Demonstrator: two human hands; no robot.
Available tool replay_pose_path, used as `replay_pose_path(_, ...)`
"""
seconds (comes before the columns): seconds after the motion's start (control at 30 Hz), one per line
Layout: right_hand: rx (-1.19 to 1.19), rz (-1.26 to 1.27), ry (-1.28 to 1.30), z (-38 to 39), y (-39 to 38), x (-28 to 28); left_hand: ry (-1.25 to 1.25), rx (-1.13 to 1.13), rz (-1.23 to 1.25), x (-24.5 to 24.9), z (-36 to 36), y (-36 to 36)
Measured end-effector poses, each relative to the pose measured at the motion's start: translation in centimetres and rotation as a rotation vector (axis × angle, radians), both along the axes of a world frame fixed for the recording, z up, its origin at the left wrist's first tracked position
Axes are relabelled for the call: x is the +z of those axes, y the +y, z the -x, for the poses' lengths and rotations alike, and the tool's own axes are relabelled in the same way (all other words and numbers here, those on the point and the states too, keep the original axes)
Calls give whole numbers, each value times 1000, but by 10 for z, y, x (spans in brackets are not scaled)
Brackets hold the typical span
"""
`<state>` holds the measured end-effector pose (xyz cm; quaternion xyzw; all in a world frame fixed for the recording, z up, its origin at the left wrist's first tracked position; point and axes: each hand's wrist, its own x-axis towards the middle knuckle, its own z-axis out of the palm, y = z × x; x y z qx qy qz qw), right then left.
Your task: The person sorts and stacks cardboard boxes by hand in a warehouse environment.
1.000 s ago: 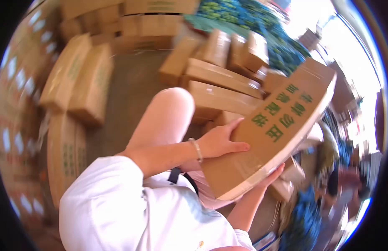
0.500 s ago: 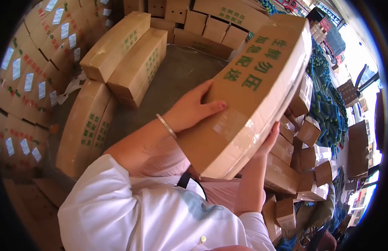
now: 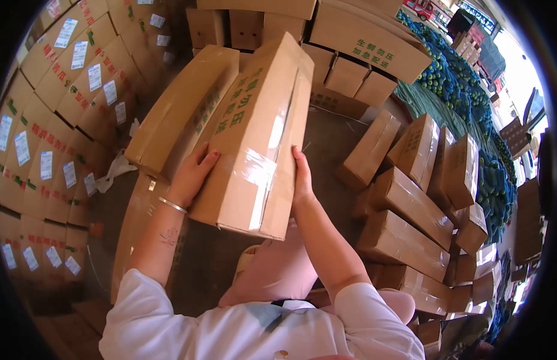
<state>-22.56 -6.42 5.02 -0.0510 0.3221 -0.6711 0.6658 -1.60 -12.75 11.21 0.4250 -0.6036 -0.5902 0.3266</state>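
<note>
Between my two hands is a long cardboard box (image 3: 248, 162), held tilted with its far end raised. Clear tape runs along its seam and green lettering marks its left face. My left hand (image 3: 192, 178), a bangle at its wrist, presses the box's left side. On the right side, my right hand (image 3: 302, 178) grips near the seam, thumb up. Just left of the held box lies another long box (image 3: 185, 111), partly covered by it. Below that, a further box (image 3: 137, 231) rests lower, partly hidden by my left arm.
A wall of stacked cartons (image 3: 56, 132) with white labels stands at left. Several taped boxes (image 3: 404, 246) lie piled at right. Stacked cartons (image 3: 362, 45) line the back, and heaps of green produce in blue netting (image 3: 452, 72) sit beyond.
The held box has swung left and turned, so its taped seam now faces up. Both hands moved left with it, beside the stacked boxes. My view has shifted too.
</note>
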Motion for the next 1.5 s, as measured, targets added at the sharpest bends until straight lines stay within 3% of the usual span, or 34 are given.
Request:
replay_pose_path(0.07,30,-17,13,-5,-40,-18,-30,34,-14,-19,-11,-37)
replay_pose_path(0.1,41,-3,0,-11,-57,-27,-114,91,79,-47,-20,-66)
replay_pose_path(0.17,86,-3,29,-21,-86,-49,-211,162,151,-56,-34,-90)
replay_pose_path(0.2,18,27,139,-33,-95,-63,-607,107,657,-37,-38,-94)
replay_pose_path(0.23,-48,58,246,-46,-102,-73,-716,31,831,-35,-43,-105)
replay_pose_path(0.27,58,14,391,-52,-101,-71,-815,-27,1018,-33,-48,-116)
replay_pose_path(0.33,238,-12,560,-64,-99,-55,-736,20,904,-23,-63,-134)
replay_pose_path(0.43,333,-24,641,-74,-103,-62,-1117,306,901,-16,-104,-158)
replay_pose_path(0.53,373,4,631,-78,-93,-53,-1376,327,410,-50,-158,-175)
replay_pose_path(0.57,378,13,621,-81,-90,-50,-1345,311,355,-63,-168,-177)
replay_pose_path(0.6,399,-4,625,-83,-89,-48,-1094,250,382,-66,-170,-174)
replay_pose_path(0.8,347,-41,627,-87,-94,-54,-1403,345,460,-72,-137,-140)
replay_pose_path(0.87,323,-32,597,-82,-87,-54,-1406,351,477,-79,-137,-142)
replay_pose_path(1.0,356,-64,797,-61,-76,-46,-1428,339,475,-78,-131,-140)
replay_pose_path(1.03,367,-62,897,-55,-67,-45,-1439,329,474,-74,-131,-135)
replay_pose_path(1.17,165,74,832,14,22,0,-1372,300,552,-67,-124,-127)
replay_pose_path(1.23,50,22,884,69,85,1,-1253,352,747,-64,-116,-122)
replay_pose_path(1.3,-76,-111,941,125,152,-11,-965,342,1028,-55,-105,-117)
replay_pose_path(1.43,-306,-384,996,203,296,-38,-479,107,1034,-29,-14,-56)
replay_pose_path(1.5,-302,-631,877,218,347,-34,-315,-61,988,-18,44,-18)
